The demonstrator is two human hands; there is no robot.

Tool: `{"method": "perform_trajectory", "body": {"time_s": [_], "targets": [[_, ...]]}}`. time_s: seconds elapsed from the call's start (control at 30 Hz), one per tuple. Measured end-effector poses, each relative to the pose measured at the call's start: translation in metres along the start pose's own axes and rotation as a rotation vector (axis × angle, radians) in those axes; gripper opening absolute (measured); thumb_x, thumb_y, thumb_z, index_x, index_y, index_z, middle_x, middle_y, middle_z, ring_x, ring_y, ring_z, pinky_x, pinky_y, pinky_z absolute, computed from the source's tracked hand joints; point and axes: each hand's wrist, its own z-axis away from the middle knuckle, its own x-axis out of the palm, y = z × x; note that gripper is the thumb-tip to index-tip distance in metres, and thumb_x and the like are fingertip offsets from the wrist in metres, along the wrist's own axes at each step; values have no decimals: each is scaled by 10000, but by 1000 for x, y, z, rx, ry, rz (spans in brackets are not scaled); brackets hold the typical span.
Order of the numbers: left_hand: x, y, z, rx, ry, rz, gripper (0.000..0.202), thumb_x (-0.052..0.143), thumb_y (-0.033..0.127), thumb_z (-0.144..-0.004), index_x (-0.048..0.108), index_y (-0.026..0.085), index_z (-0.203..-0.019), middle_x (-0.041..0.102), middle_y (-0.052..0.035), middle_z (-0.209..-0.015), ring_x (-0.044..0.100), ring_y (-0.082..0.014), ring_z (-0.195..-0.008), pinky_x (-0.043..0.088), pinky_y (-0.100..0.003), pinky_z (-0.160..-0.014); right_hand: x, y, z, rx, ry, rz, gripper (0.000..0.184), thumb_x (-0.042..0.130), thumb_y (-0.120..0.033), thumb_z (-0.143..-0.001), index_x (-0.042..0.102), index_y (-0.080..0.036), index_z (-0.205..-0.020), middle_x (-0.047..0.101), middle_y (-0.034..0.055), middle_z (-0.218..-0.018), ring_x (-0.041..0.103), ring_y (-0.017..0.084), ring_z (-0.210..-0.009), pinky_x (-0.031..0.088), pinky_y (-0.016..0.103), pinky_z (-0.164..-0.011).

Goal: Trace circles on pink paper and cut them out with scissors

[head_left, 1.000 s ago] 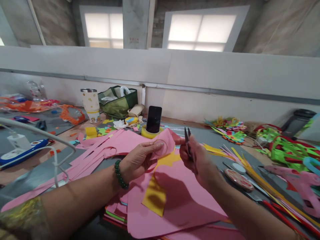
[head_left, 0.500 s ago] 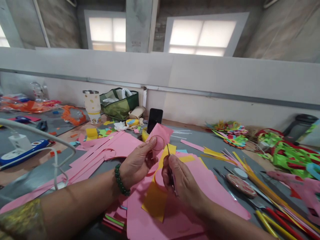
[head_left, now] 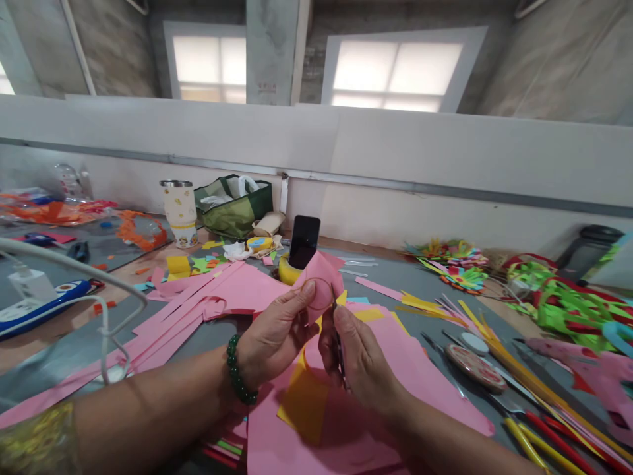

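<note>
My left hand [head_left: 277, 330], with a green bead bracelet on the wrist, pinches a small pink paper piece [head_left: 321, 282] marked with a drawn circle and holds it up above the table. My right hand [head_left: 353, 353] is closed round small dark scissors [head_left: 337, 330], whose tips touch the lower edge of that pink piece. Under both hands lie large pink sheets [head_left: 376, 389] and a yellow sheet [head_left: 304, 399].
A black phone [head_left: 304, 241] stands on a yellow tape roll behind the hands. A patterned cup [head_left: 179, 211] and a green bag [head_left: 232, 204] are at the back left, a white power strip [head_left: 37, 300] at left. Coloured paper strips, pencils [head_left: 539, 422] and paper cut-outs [head_left: 568, 303] fill the right.
My right hand has swung the scissors from the right, tips up, in to the pink piece's edge. My left hand has kept the piece raised and tilted it a little.
</note>
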Motion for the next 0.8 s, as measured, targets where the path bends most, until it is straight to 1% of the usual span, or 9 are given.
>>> {"method": "perform_trajectory", "body": {"time_s": [0.17,0.33,0.5,0.67,0.8], "targets": [[-2,-2,0,1,-16,-10,165,728,279,-743,654,160,-830,639,20,-784,572,-79,-691,438,-200,-636,1,1,2,7,5,-24,459,288,-583,-921,390,-208,-677,409,-79,-420,309,58,-326,257,168,-322],[-1,-2,0,2,-31,-32,169,718,289,-752,642,155,-822,621,13,-791,547,-81,-677,424,-205,-634,1,-1,2,-18,10,11,498,257,-623,-908,401,-204,-680,415,-71,-416,322,60,-328,253,176,-331],[1,-1,1,8,-45,-36,207,734,306,-731,655,157,-850,623,0,-832,546,-83,-694,418,-197,-632,0,0,1,6,13,11,494,261,-630,-902,388,-208,-678,397,-77,-401,300,57,-314,237,173,-323],[1,1,2,-1,-12,-57,221,754,307,-706,661,159,-842,634,-4,-871,562,-84,-737,424,-190,-653,-1,-1,1,22,8,7,464,283,-609,-905,390,-212,-689,375,-87,-386,273,58,-297,213,171,-303],[1,3,3,-10,15,-85,254,789,333,-654,656,170,-796,622,19,-804,557,-74,-689,416,-186,-628,-2,-3,1,20,-1,39,476,286,-601,-908,394,-207,-665,376,-82,-371,272,54,-298,212,172,-314]]}}
